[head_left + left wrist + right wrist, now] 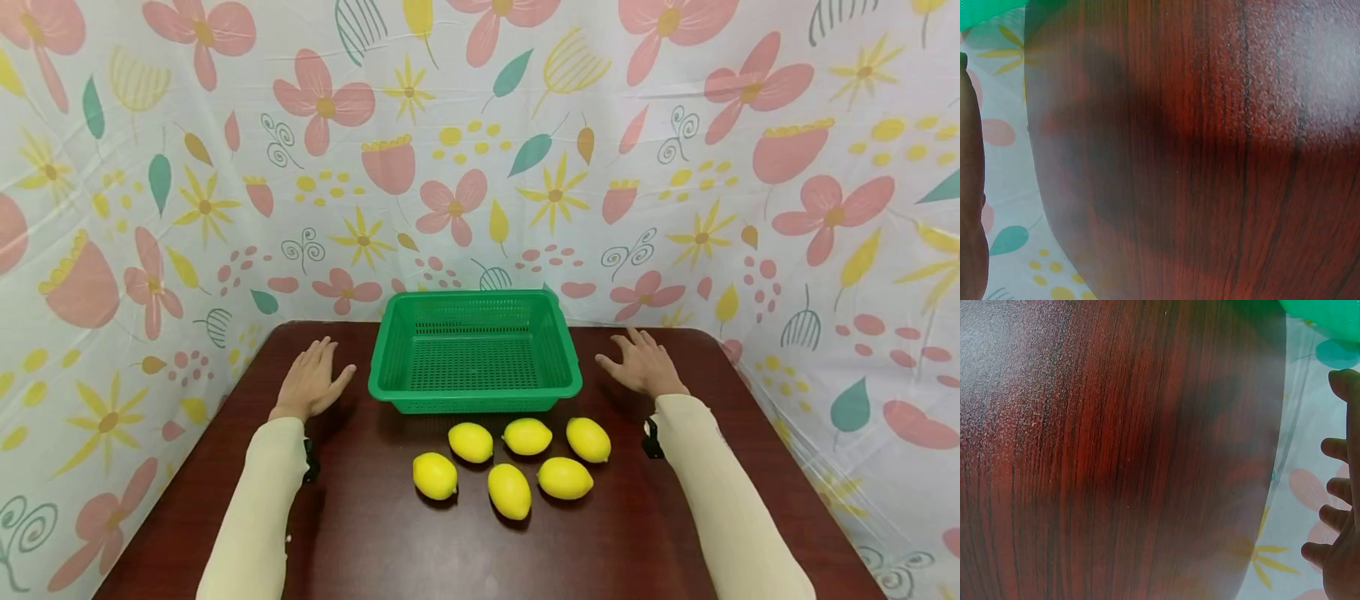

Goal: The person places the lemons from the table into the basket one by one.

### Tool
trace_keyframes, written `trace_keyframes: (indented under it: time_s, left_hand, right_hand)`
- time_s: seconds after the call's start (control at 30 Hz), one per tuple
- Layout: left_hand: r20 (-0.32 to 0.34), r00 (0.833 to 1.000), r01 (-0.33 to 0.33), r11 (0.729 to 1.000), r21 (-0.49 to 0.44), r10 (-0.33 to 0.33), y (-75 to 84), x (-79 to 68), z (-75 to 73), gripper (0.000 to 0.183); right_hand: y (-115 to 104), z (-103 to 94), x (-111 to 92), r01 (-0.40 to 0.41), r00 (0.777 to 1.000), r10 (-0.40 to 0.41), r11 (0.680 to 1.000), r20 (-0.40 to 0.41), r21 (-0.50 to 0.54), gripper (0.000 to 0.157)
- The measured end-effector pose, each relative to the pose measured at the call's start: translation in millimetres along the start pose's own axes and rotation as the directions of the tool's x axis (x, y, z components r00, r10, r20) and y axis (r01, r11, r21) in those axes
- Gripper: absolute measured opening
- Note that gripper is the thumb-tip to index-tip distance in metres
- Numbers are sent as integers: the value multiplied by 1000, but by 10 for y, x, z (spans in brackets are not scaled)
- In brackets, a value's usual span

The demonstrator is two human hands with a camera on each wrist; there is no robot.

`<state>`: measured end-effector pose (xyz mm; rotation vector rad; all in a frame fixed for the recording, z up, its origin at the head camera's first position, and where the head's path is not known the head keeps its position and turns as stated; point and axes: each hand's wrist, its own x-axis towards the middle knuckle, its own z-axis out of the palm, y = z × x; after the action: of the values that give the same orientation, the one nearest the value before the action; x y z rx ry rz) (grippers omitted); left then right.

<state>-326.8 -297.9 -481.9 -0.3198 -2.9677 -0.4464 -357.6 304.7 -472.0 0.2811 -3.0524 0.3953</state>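
Left grip and right grip — both released — flank the green basket at frame centre, six lemons below.

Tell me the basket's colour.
The basket is green all over, as far as it shows; the head view shows it best.

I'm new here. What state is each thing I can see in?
Basket: upright, nothing inside.
Six lemons: look whole, lying on the table outside the basket.
Left hand: fingers extended, holding nothing.
Right hand: fingers extended, holding nothing.
Flowered cloth: hanging behind the table, slightly creased.
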Motion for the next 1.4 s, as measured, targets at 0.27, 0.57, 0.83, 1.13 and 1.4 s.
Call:
trace_keyframes:
  time_s: [0.27,0.57,0.83,1.13,1.4]
  left_hand:
    - [-1,1000,14,1000,-24,-14,-55,-8,45,80]
    - [-32,999,-20,1000,-16,19,-115,2,-116,78]
    - [-80,995,-64,996,-56,59,-18,76,-376,78]
    - [-122,993,-31,980,-199,7,233,57,-417,78]
    - [-114,987,55,906,-419,-113,452,-18,-291,80]
  right_hand:
    - [-34,107,58,6,1000,-6,1000,29,9,81]
    - [-71,30,16,89,996,-89,996,-9,-8,75]
    - [-154,-344,-136,166,985,-169,984,-39,-69,70]
    - [-296,-614,-555,247,957,-257,965,-135,-87,65]
    - [-491,-436,-847,309,932,-320,947,-168,-89,58]
